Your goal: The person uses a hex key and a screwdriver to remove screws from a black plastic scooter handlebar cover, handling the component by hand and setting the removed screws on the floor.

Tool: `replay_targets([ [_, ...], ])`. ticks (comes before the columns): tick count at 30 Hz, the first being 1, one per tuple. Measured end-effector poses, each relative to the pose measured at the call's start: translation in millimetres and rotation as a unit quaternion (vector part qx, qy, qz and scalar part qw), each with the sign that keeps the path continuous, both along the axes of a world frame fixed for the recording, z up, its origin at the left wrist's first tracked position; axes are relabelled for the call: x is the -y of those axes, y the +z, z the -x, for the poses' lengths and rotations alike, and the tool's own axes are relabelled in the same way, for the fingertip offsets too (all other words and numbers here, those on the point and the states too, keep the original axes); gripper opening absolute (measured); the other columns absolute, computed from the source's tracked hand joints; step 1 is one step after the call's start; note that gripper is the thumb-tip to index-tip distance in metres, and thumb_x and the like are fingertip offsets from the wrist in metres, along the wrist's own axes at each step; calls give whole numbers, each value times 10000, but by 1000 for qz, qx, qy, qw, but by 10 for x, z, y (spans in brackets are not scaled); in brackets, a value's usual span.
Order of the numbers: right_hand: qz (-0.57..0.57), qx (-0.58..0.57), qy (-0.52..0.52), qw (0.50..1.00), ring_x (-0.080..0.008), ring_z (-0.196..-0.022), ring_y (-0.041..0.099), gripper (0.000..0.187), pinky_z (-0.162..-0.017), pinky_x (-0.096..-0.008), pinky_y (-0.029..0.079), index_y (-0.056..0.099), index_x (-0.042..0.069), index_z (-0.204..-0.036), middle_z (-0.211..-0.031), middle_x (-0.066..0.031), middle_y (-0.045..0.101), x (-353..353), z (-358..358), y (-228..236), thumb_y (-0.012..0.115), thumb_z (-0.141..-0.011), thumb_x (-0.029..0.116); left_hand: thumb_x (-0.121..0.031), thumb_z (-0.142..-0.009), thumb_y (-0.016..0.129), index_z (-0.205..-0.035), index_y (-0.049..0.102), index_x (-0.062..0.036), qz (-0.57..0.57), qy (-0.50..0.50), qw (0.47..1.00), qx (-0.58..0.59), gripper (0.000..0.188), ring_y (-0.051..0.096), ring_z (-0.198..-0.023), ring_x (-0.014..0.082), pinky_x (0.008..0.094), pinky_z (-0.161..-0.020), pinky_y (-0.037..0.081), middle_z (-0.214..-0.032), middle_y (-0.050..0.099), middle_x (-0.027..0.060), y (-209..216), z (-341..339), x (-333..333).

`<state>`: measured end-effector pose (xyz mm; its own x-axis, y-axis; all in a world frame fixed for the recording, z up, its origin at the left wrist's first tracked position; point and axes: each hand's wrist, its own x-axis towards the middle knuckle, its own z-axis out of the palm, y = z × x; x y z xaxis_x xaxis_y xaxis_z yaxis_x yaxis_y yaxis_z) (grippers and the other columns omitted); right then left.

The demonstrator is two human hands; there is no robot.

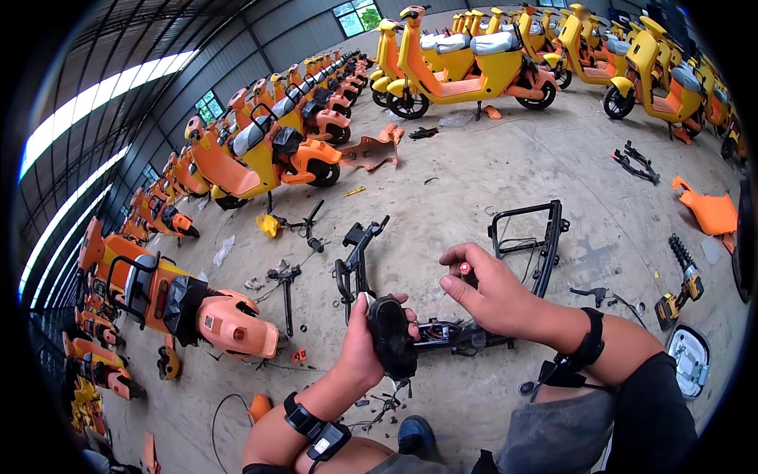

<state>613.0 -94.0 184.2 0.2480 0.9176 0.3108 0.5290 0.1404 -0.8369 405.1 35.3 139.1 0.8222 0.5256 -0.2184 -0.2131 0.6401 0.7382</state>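
My left hand (360, 336) is closed round a glossy black oval part (394, 338), held upright over the floor; its exact kind I cannot make out. Between the curled fingers of my right hand (493, 294) shows a small thing with a red end (465, 269), too small to name. Below and between both hands lies a black scooter frame (442, 335) with wiring in its middle. Its rear loop (546, 257) rises beyond my right hand, and its steering end (357, 261) stands beyond my left.
A yellow cordless drill (679, 292) with a long black spring-like piece lies at right, near a white open case (689, 362). Orange panels (705, 207) and black brackets (634, 163) lie farther off. Orange and yellow scooters (245, 162) stand in rows. Loose wires (385, 407) lie near my shoe (418, 437).
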Motion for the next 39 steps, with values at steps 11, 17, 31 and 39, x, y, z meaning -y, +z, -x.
replay_targets([
  [11, -83, -199, -22, 976, -91, -545, 521, 474, -529, -233, 439, 449, 60, -962, -683, -49, 555, -228, 86, -179, 462, -1013, 531, -581, -1019, 313, -1238, 522, -20, -6, 52, 998, -40, 637, 652, -834, 212, 370, -808, 541, -968, 647, 109, 82, 133, 64],
  [17, -101, -245, -82, 961, -60, -629, 469, 363, -543, -227, 404, 501, 24, -993, -698, 5, 510, -434, 88, -290, 537, -1021, 384, -604, -996, 331, -1143, 541, -37, 22, 92, 995, -15, 622, 662, -818, 233, 410, -799, 565, -965, 642, 125, 148, 118, 101],
  [31, -56, -362, 64, 928, -75, -620, 508, 303, -514, -216, 410, 525, 18, -1063, -725, -15, 527, -205, 71, -239, 502, -1043, 320, -583, -1001, 378, -1123, 538, -67, -7, 105, 994, -11, 555, 592, -695, 171, 327, -615, 510, -884, 598, 52, -19, 46, 62],
  [39, -76, -378, 101, 917, -62, -600, 463, 308, -547, -216, 401, 515, 27, -1005, -694, 5, 474, -146, 132, -164, 490, -1049, 331, -580, -1001, 383, -1170, 522, -64, -1, 117, 993, -20, 561, 590, -701, 165, 324, -622, 510, -865, 598, 40, -6, 1, 66],
])
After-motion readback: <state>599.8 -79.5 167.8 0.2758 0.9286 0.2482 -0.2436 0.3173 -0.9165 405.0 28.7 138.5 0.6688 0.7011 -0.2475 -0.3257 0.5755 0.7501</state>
